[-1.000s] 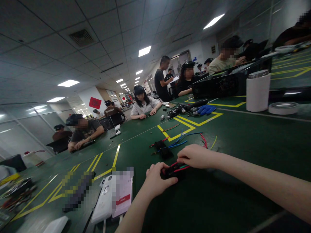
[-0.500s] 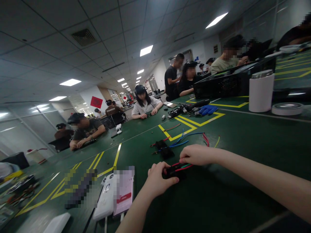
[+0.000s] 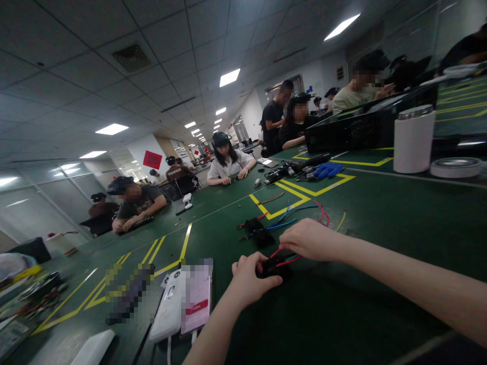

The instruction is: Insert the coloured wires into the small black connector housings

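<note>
White device (image 3: 167, 306): on the table, left of both hands, beside a pink-screened phone (image 3: 197, 299); untouched.
Left hand (image 3: 251, 276): thumb on the near side, fingers on the far side, clamped on the left part of the black piece; the hand nearer to it.
Twin black blocks (image 3: 259, 233): lying beyond the held piece, red and blue leads attached; not in either hand.
Black piece (image 3: 271, 266): right of the left palm, low at the tabletop, near and slightly left of the right fingertips. Long axis seems to run left to right, wires leaving at the right. Left end covered by fingers; near edge lost in shadow; whether it touches the table, cannot tell.
Upper red wire (image 3: 275, 252): slants from the piece, far and right, into the right fingertips.
Green wire (image 3: 292, 257): alongside a lower red wire (image 3: 285, 263), both passing under the right hand; their middle stretch hidden.
Right hand (image 3: 306, 239): fingertips together, apparently pinching the upper red wire; exact contact too small to make out.
Yellow-green wire (image 3: 341, 221): beyond the right wrist; its near end concealed.
</note>
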Tool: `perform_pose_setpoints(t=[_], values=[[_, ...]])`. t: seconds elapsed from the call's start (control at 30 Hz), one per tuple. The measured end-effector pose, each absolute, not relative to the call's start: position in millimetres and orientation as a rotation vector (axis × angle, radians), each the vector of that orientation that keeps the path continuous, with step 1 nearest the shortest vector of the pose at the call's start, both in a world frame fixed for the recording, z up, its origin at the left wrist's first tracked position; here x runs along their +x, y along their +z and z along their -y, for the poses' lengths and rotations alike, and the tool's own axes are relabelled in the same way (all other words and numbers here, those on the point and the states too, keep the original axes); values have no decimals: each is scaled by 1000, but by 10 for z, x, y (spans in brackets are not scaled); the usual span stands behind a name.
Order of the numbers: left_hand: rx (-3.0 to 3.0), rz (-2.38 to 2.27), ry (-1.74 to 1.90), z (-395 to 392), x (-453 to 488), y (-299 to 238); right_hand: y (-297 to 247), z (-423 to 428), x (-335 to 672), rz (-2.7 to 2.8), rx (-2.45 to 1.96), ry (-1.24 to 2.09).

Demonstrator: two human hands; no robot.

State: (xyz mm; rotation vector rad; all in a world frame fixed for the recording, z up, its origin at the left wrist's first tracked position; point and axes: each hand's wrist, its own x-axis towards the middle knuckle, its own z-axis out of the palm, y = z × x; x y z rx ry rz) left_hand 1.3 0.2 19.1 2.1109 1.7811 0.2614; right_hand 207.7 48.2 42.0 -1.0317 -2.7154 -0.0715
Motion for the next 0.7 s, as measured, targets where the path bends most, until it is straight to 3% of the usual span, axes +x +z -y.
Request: perform_pose_setpoints(t=[0.2,0.5,0.7], values=[[2099,-1780,238,-14,-16,158,438,-558,2077,2813,-1192,165],[2048,-1805,229,5,0,191,432,-439,2068,2703,-887,-288],[2052,-1789,227,-8,-8,171,437,-510,2060,2826,-1150,-43]])
